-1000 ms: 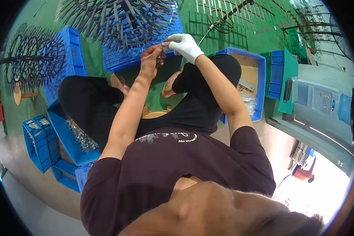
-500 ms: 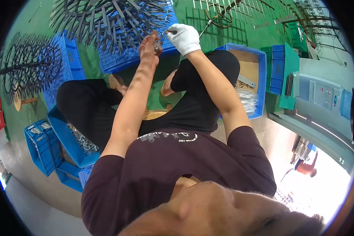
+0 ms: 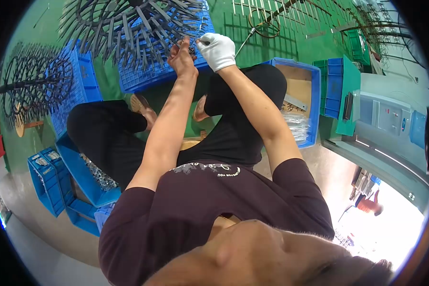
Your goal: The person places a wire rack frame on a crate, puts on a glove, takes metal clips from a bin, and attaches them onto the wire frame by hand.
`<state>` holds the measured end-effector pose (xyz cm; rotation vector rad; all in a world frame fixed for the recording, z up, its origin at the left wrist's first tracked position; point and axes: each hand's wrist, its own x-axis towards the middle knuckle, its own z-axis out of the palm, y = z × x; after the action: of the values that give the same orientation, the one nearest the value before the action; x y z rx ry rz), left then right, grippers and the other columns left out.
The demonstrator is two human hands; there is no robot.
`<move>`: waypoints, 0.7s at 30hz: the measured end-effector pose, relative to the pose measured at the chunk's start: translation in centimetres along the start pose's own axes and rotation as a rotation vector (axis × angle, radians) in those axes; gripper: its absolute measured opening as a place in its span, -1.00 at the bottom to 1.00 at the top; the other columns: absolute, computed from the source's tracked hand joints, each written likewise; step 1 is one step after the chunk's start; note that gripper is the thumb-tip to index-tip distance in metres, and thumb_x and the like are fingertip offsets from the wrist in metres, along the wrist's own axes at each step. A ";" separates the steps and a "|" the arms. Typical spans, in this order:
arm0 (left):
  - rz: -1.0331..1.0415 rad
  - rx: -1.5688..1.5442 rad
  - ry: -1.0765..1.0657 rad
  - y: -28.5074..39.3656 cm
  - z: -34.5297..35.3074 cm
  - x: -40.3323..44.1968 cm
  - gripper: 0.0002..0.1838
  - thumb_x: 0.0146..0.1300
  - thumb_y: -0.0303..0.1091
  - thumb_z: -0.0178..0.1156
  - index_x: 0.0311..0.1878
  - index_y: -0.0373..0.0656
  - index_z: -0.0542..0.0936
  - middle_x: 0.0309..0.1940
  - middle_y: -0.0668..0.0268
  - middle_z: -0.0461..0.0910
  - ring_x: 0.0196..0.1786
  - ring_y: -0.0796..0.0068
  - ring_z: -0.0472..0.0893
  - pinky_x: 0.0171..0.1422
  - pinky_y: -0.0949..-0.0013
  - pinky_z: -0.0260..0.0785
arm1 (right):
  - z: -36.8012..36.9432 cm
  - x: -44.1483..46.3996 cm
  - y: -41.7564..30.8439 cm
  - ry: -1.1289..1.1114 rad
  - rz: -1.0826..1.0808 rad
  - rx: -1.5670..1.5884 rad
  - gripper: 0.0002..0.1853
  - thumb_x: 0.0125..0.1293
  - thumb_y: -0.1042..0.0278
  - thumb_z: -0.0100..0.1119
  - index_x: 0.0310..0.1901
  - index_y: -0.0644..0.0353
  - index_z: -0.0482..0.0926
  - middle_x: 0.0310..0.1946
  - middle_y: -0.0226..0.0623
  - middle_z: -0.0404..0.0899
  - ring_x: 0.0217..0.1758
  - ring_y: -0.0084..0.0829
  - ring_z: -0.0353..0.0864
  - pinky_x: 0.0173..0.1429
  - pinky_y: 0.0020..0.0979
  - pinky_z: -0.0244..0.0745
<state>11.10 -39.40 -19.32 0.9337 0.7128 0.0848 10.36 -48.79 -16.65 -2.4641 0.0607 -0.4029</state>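
My bare left hand (image 3: 182, 59) is raised with fingers partly curled at the near edge of a dark rack (image 3: 128, 35) of many flat prongs. Small shiny metal parts (image 3: 191, 50) show at its fingers; their exact kind is too small to tell. Close on its right, my right hand (image 3: 218, 51) wears a white glove. Its thumb and fingertips are pinched together, facing the left hand, and whatever they hold is hidden. Under the rack and both hands lies a blue plastic crate (image 3: 143, 78).
By my right knee stands a blue bin (image 3: 315, 102) with cardboard and clear-wrapped pieces. Another blue bin (image 3: 88, 183) at my left holds shiny metal parts. A second pronged rack (image 3: 38, 83) is at far left, and a rod rack (image 3: 291, 9) stands at the back.
My left hand has tilted and lowered slightly, its forearm shifting right. The gloved right hand has moved a little left and down. The dark rack appears turned slightly.
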 end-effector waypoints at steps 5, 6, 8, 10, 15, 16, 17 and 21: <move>0.010 -0.017 0.007 -0.8 -0.2 0.7 -0.71 0.08 -0.35 0.45 -0.35 -0.05 0.44 -0.42 0.52 0.55 -0.49 0.69 0.47 -0.63 0.56 0.23 | -0.1 0.2 -0.3 -0.028 0.050 0.020 -0.81 0.10 0.14 0.34 -0.40 0.07 0.72 -0.47 -0.24 0.67 -0.39 -0.21 0.67 -0.27 -0.34 0.56; 0.012 -0.030 -0.007 -0.9 -0.2 0.8 -0.70 0.08 -0.35 0.45 -0.34 -0.06 0.44 -0.41 0.52 0.55 -0.48 0.69 0.48 -0.63 0.56 0.24 | -0.3 0.3 -0.5 -0.046 0.066 0.003 -0.81 0.10 0.14 0.34 -0.39 0.07 0.72 -0.47 -0.24 0.67 -0.39 -0.21 0.67 -0.27 -0.34 0.56; 0.016 -0.056 -0.033 -1.1 -0.4 1.0 -0.68 0.08 -0.35 0.46 -0.31 -0.07 0.43 -0.39 0.51 0.56 -0.46 0.69 0.49 -0.63 0.56 0.24 | -0.4 0.3 -0.6 -0.069 0.093 -0.011 -0.81 0.10 0.14 0.34 -0.38 0.07 0.72 -0.46 -0.24 0.67 -0.39 -0.21 0.67 -0.27 -0.33 0.56; 0.011 -0.061 0.033 -1.2 -0.1 0.9 -0.64 0.06 -0.37 0.46 -0.26 -0.10 0.41 -0.37 0.50 0.56 -0.47 0.68 0.50 -0.62 0.56 0.25 | -0.3 0.4 -0.6 -0.077 0.112 -0.003 -0.81 0.10 0.14 0.34 -0.38 0.06 0.72 -0.46 -0.24 0.67 -0.38 -0.21 0.68 -0.26 -0.33 0.56; 0.021 -0.110 0.001 -0.8 -0.1 0.7 -0.58 0.04 -0.40 0.46 -0.20 -0.12 0.35 -0.33 0.47 0.57 -0.44 0.65 0.52 -0.59 0.53 0.28 | 0.0 0.5 -0.5 -0.039 -0.003 -0.042 -0.83 0.11 0.14 0.29 -0.42 0.03 0.68 -0.47 -0.26 0.66 -0.34 -0.18 0.66 -0.24 -0.24 0.53; 0.023 -0.112 -0.004 -1.0 -0.1 0.9 -0.58 0.04 -0.41 0.45 -0.21 -0.12 0.34 -0.32 0.47 0.57 -0.42 0.65 0.52 -0.59 0.53 0.28 | -0.1 0.6 -0.6 -0.034 -0.035 -0.052 -0.83 0.11 0.14 0.29 -0.42 0.04 0.67 -0.47 -0.26 0.66 -0.34 -0.17 0.66 -0.24 -0.23 0.53; 0.025 -0.113 -0.009 -1.2 -0.1 1.1 -0.57 0.04 -0.42 0.45 -0.21 -0.11 0.33 -0.31 0.46 0.57 -0.41 0.65 0.53 -0.59 0.52 0.29 | -0.3 0.7 -0.7 -0.055 -0.033 -0.068 -0.82 0.11 0.14 0.29 -0.43 0.05 0.66 -0.47 -0.26 0.65 -0.34 -0.17 0.65 -0.25 -0.23 0.53; 0.022 -0.110 0.007 -1.7 -0.2 1.4 -0.59 0.04 -0.42 0.45 -0.25 -0.08 0.34 -0.29 0.46 0.57 -0.38 0.66 0.54 -0.59 0.51 0.28 | -0.8 1.1 -1.2 -0.107 -0.046 -0.107 -0.79 0.10 0.13 0.30 -0.46 0.08 0.64 -0.48 -0.23 0.64 -0.35 -0.15 0.65 -0.26 -0.22 0.52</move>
<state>11.71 -39.76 -21.42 0.8362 0.6977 0.1451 11.11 -48.43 -15.02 -2.5925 -0.0190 -0.2937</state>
